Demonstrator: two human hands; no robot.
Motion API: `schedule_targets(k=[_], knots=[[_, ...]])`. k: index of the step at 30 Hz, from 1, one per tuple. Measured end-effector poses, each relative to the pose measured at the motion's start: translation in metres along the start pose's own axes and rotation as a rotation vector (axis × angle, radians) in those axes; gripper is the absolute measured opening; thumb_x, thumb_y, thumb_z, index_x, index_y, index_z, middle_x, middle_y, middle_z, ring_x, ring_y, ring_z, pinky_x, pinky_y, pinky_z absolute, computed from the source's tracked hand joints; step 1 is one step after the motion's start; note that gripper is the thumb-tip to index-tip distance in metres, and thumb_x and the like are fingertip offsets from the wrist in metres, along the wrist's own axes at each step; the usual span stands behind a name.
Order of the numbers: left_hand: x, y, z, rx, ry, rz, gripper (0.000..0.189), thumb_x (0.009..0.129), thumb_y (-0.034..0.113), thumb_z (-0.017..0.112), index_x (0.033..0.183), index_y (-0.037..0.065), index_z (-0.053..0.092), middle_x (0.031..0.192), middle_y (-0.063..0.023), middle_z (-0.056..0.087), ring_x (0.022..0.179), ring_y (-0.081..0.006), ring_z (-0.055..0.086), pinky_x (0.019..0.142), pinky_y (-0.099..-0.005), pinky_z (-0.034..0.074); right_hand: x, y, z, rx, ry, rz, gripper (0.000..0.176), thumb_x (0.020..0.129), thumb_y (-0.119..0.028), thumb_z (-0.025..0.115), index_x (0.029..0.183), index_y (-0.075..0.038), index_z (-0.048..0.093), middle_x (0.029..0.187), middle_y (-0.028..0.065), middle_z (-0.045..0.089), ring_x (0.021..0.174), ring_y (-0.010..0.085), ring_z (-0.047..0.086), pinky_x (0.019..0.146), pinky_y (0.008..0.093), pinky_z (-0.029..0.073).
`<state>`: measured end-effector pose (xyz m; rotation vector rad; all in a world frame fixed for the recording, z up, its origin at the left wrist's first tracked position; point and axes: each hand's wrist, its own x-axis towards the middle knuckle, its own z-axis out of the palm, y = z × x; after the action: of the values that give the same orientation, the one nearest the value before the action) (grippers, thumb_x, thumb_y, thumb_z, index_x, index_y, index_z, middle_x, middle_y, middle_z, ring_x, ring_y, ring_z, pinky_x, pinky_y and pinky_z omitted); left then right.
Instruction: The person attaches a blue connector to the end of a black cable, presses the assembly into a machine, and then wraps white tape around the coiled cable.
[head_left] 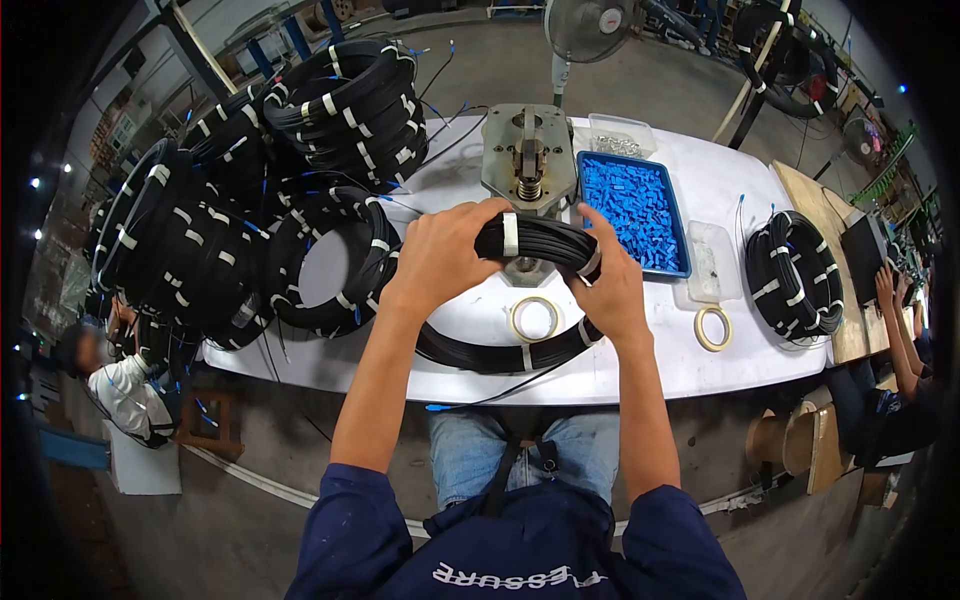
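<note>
A coil of black cable (550,352) bound with white tape is held up by both hands at the table's front. My left hand (448,255) wraps round its upper left part, and my right hand (612,280) grips its upper right part. The lower part of the coil hangs low near the table edge, with a blue-tipped cable end beside it. Just behind the coil stands a metal press (528,160). A roll of tape (534,318) shows through the middle of the coil.
Stacked black coils (345,115) crowd the left side. On the right are a blue tray (684,240) of small blue parts, a clear plastic box (706,262), another tape roll (713,328) and a coil (793,275). Other people sit at the far left and far right.
</note>
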<state>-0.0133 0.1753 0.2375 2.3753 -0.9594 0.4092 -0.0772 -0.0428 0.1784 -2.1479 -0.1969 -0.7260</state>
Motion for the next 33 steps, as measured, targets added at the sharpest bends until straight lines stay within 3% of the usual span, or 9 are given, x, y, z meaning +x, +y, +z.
schedule_targets(k=[3,8,19,23,27,29,31,32,33], knots=[[-0.003,-0.006,0.005,0.04,0.004,-0.04,0.049,0.067,0.016,0.08,0.113,0.009,0.066,0.102,-0.0129,0.072,0.087,-0.0348,0.068,0.076,-0.0407,0.054,-0.004,0.003,-0.006,0.042,-0.013,0.101,0.079,0.073,-0.001,0.08,0.143,-0.01,0.044,0.101,0.014,0.07,0.089,0.0268,0.069,0.08,0.0355,0.053],[-0.007,-0.003,0.003,0.043,0.022,-0.044,0.047,0.066,0.015,0.08,0.111,0.009,0.066,0.101,-0.0115,0.072,0.086,-0.0344,0.068,0.075,-0.0405,0.054,-0.02,0.026,-0.003,0.126,0.001,0.226,0.04,0.073,0.0,0.075,0.11,0.0,0.061,0.091,0.0118,0.072,0.083,0.0177,0.069,0.079,0.0303,0.052],[-0.019,-0.001,-0.015,0.013,-0.042,-0.204,0.042,0.064,0.01,0.074,0.106,0.009,0.067,0.082,-0.0164,0.07,0.078,-0.0366,0.068,0.071,-0.04,0.053,-0.04,0.042,-0.002,0.237,0.031,0.185,0.047,0.071,-0.002,0.075,0.115,0.001,0.06,0.094,0.0114,0.071,0.083,0.0217,0.069,0.079,0.032,0.053],[-0.035,-0.017,-0.016,-0.035,0.076,-0.276,0.034,0.068,0.012,0.074,0.101,0.007,0.067,0.079,-0.0176,0.07,0.075,-0.0389,0.067,0.069,-0.0427,0.053,-0.084,0.082,0.035,0.678,-0.041,0.526,0.042,0.075,-0.002,0.074,0.116,0.0,0.061,0.093,0.0038,0.068,0.084,0.0104,0.064,0.077,0.026,0.051],[-0.05,-0.021,-0.023,-0.046,0.104,-0.334,0.033,0.068,0.009,0.073,0.1,0.005,0.067,0.08,-0.0183,0.07,0.077,-0.0393,0.068,0.069,-0.0419,0.053,-0.126,0.076,0.099,1.065,0.279,0.605,0.024,0.081,0.003,0.068,0.104,-0.001,0.063,0.086,0.0028,0.066,0.08,0.0131,0.064,0.077,0.0288,0.053],[-0.06,-0.024,-0.027,-0.028,0.116,-0.343,0.034,0.068,0.008,0.074,0.1,0.004,0.066,0.08,-0.0186,0.069,0.077,-0.0389,0.068,0.069,-0.0413,0.053,-0.122,0.075,0.106,1.084,0.306,0.606,0.019,0.082,0.004,0.066,0.1,-0.001,0.064,0.085,0.0025,0.065,0.079,0.0138,0.064,0.077,0.0298,0.054],[-0.073,-0.032,-0.028,-0.075,0.194,-0.27,0.033,0.069,0.005,0.073,0.1,0.001,0.064,0.072,-0.014,0.065,0.064,-0.0233,0.066,0.063,-0.0324,0.05,-0.119,0.074,0.107,1.029,0.33,0.57,0.017,0.083,0.004,0.066,0.099,-0.002,0.064,0.084,0.0017,0.064,0.078,0.0136,0.064,0.076,0.0294,0.054],[-0.078,-0.031,-0.031,-0.097,0.192,-0.311,0.034,0.068,0.007,0.074,0.1,0.0,0.064,0.077,-0.0189,0.068,0.075,-0.0373,0.069,0.068,-0.0376,0.053,-0.113,0.069,0.105,0.942,0.352,0.564,0.02,0.08,0.009,0.064,0.096,-0.002,0.061,0.082,0.0046,0.061,0.07,0.0153,0.06,0.068,0.0309,0.05],[-0.084,-0.035,-0.029,-0.151,0.206,-0.331,0.034,0.069,0.006,0.074,0.1,-0.001,0.063,0.074,-0.0162,0.067,0.07,-0.0286,0.07,0.067,-0.0348,0.052,-0.108,0.067,0.101,0.944,0.361,0.557,0.02,0.08,0.009,0.064,0.096,-0.002,0.061,0.082,0.0046,0.061,0.07,0.0153,0.06,0.068,0.0309,0.05]])
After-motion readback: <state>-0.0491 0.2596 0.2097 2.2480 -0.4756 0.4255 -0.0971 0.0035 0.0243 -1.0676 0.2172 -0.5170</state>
